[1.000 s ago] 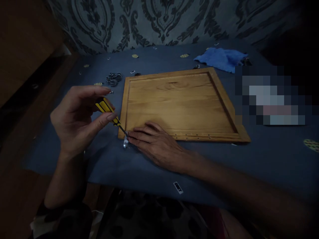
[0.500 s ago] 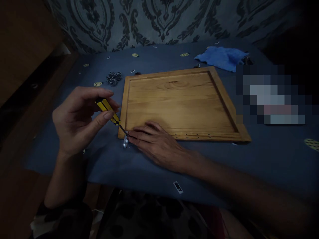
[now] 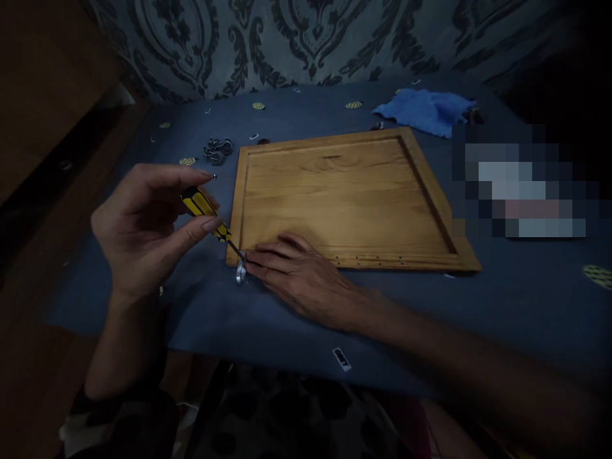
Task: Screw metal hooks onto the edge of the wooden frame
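A wooden framed board (image 3: 344, 197) lies flat on a blue cloth. My left hand (image 3: 143, 229) pinches a small yellow-and-black screwdriver (image 3: 206, 215), its tip angled down to the board's near left corner. There my right hand (image 3: 296, 277) lies low, its fingertips pressed together on a small metal hook (image 3: 241, 274) held against the board's edge. A row of small holes runs along the board's near rail.
A pile of metal hooks (image 3: 217, 150) lies left of the board's far corner. A crumpled blue rag (image 3: 423, 111) sits at the back right. Small screws and yellow discs are scattered on the blue cloth (image 3: 526, 299). A patterned wall stands behind.
My left hand's fingers shift slightly around the screwdriver handle, as if twisting it. My right hand and the board stay where they were.
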Available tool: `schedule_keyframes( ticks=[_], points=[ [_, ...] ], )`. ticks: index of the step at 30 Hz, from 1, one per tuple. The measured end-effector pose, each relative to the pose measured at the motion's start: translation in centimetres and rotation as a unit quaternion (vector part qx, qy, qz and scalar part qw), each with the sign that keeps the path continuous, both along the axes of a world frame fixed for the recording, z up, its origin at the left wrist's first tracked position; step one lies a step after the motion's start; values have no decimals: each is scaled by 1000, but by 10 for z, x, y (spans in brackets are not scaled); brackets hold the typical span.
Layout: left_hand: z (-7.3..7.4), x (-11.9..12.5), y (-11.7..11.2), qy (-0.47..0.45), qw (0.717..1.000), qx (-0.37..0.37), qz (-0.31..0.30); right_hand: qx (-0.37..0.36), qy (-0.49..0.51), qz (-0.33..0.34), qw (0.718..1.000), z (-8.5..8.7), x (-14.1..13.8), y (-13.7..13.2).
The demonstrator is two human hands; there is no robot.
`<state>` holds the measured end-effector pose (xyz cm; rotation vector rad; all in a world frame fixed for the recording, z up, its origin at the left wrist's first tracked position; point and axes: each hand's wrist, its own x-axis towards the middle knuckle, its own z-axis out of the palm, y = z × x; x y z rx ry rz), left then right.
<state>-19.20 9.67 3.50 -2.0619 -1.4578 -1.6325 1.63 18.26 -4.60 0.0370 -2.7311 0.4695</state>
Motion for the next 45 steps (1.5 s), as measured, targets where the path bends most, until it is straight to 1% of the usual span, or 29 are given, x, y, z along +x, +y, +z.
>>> schedule_keyframes(
  ticks=[5, 10, 12, 15, 18, 22, 28, 33, 38, 45],
  points=[
    [-3, -1, 0, -25, 999, -10, -23, 5, 1, -1, 1000, -1, 0, 0],
    [-3, 1, -1, -44, 998, -47, -13, 4, 5, -6, 1000, -1, 0, 0],
    [-2, 1, -1, -54, 998, -35, -8, 8, 10, -4, 1000, -2, 0, 0],
    [0, -1, 0, -68, 998, 1, 1, 15, 14, 0, 1000, -2, 0, 0],
    [2, -1, 1, -65, 998, 16, 9, 15, 8, 1, 1000, -2, 1, 0],
    [2, 1, 0, -58, 998, 1, 14, 13, 5, 1, 1000, 0, 1, 0],
    [0, 2, -1, -71, 997, -37, -13, 16, 11, 1, 1000, -1, 0, 0],
    [-1, 0, 0, -64, 997, -35, -26, 14, 17, -1, 1000, -3, -1, 0],
    [-1, 1, 0, -62, 996, -53, -27, 10, 12, -3, 1000, -1, -1, 0],
    [-1, -1, -1, -29, 998, -51, -31, 6, 20, 0, 1000, -3, -1, 0]
  ],
)
